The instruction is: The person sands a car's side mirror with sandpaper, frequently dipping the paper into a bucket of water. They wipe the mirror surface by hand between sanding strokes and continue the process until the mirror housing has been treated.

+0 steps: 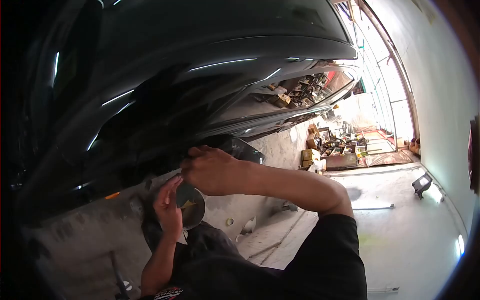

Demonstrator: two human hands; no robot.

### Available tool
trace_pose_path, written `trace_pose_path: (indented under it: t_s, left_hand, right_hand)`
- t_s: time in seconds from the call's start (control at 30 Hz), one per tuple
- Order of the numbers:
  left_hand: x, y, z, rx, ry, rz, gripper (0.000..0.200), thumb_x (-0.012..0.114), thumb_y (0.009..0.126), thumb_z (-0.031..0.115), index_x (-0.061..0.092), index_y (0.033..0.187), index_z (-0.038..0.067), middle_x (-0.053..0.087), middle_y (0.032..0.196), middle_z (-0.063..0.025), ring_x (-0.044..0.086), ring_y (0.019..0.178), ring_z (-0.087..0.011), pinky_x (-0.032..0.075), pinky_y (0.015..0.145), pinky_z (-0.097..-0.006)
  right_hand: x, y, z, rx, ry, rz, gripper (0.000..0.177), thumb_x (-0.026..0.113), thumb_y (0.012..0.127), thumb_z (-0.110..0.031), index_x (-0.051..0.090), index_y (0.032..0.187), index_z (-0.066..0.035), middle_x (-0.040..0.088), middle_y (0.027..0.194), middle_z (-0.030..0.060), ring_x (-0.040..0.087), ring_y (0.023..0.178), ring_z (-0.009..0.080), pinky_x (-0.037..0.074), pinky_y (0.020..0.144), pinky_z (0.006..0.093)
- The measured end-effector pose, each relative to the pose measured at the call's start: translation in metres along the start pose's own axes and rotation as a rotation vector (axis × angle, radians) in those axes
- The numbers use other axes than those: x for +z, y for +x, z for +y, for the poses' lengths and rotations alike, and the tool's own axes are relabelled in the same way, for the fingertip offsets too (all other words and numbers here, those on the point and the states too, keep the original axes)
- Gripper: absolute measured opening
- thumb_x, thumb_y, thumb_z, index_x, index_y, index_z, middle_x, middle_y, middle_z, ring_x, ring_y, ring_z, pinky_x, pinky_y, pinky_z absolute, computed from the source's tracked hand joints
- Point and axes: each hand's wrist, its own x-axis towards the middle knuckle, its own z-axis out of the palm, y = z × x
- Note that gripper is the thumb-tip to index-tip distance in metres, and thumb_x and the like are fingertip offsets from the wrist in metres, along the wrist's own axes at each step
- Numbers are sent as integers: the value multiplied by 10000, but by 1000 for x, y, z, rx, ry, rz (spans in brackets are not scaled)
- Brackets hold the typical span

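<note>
A glossy black car body [150, 105] fills the upper left of the head view. My right hand [212, 171] is closed against its lower edge, with curled fingers; anything inside them is hidden. Just below and left of it, my left hand [169, 206] is raised with its fingers stretched and nothing visible in it. The fingertips of the two hands are close together. Beside my left hand is a round dark container [199, 212] with something yellowish in it, partly covered by the hand. A dark side mirror [245, 150] juts out near my right wrist.
Boxes and tools [337, 145] are piled on the floor beyond the car. A small roll [229, 221] and a pale scrap [248, 225] lie on the floor near my legs. A black bracket-like part [422, 185] is near the right wall [440, 90].
</note>
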Motion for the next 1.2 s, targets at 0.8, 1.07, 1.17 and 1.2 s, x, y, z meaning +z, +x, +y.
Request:
trace_pose_path:
  t_s: [0.8,1.07,1.17,1.2]
  left_hand:
    - [-23,24,-26,-39,135,158,249,561,1050,68,686,1264,46,737,1185,-137,710,1068,-195,562,906,-330]
    - [22,18,-27,123,196,-25,590,544,993,-40,432,1554,99,592,1444,-200,711,1121,-323,585,975,-393]
    - [28,9,-35,133,150,-8,677,566,959,-47,377,1586,126,622,1377,-232,715,1059,-368,595,931,-419]
    - [28,6,-38,159,144,9,713,575,945,-47,355,1598,137,642,1338,-246,716,1032,-388,598,911,-429]
  right_hand:
    - [-13,37,6,-185,-224,-208,411,604,809,-64,681,1196,50,625,1308,205,551,1242,408,468,1086,500]
    - [-53,23,-19,-147,-291,-323,445,597,856,-95,663,1286,-1,607,1370,165,545,1272,440,509,1053,533]
    - [-46,37,-18,-195,-292,-352,451,598,851,-88,669,1289,-4,610,1366,165,551,1265,446,524,1041,524]
    - [-45,39,-16,-205,-290,-368,454,599,849,-86,671,1291,-5,611,1368,166,551,1266,448,526,1039,520]
